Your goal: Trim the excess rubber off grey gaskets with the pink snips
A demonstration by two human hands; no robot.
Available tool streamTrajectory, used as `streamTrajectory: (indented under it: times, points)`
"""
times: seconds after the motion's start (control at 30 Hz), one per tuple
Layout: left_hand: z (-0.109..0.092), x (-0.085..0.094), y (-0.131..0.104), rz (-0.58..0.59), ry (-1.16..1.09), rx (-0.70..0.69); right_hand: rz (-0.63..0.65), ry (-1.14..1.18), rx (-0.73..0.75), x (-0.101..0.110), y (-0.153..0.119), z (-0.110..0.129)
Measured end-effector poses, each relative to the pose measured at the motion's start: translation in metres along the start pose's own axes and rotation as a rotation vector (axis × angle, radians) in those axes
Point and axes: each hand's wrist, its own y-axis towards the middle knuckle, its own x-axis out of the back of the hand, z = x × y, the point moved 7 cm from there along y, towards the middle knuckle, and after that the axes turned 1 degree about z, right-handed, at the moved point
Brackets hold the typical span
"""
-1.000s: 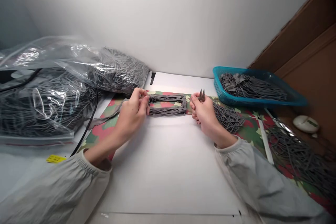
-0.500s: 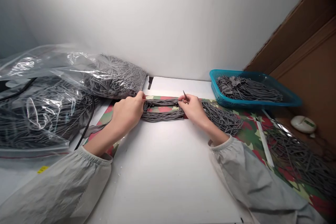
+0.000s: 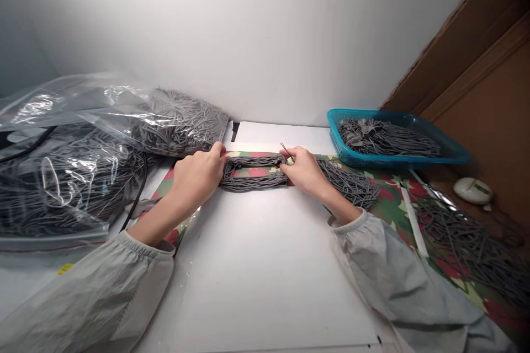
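Observation:
A loop-shaped bundle of grey cords [image 3: 254, 182] lies across the far edge of the white board, between my two hands. My left hand [image 3: 197, 175] is closed at the bundle's left end, thumb and fingers pinched on the cords; its fingertips are partly hidden. At the right end, my right hand [image 3: 305, 172] is closed around thin, dark tweezers [image 3: 287, 150], whose two points stick up past the fingers. Its fingertips are beside small dark knots or ends on the cords. More loose grey cords [image 3: 351, 185] lie just right of this hand.
Clear plastic bags [image 3: 182, 121] full of grey cords are piled at the left, with a black cable [image 3: 138, 198] in front. A blue basket [image 3: 397, 160] of cords stands back right. Beyond the camouflage-patterned mat [image 3: 391, 198] are a white mouse [image 3: 472, 190] and brown cardboard [image 3: 484, 77].
The whole view has shifted slightly. The tweezers have turned in my right hand, so two thin points now show apart. My left hand keeps its place on the bundle.

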Motion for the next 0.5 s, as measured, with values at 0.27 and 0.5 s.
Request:
streamTrajectory:
  times: [0.27,0.5]
  points:
    - [0.000,0.012,-0.004,-0.086,-0.074,-0.011,-0.118,-0.010,-0.032,0.050,0.003,0.002]
    - [-0.006,0.025,-0.013,-0.174,-0.117,-0.035,0.016,-0.198,-0.158,0.093,-0.001,-0.029]
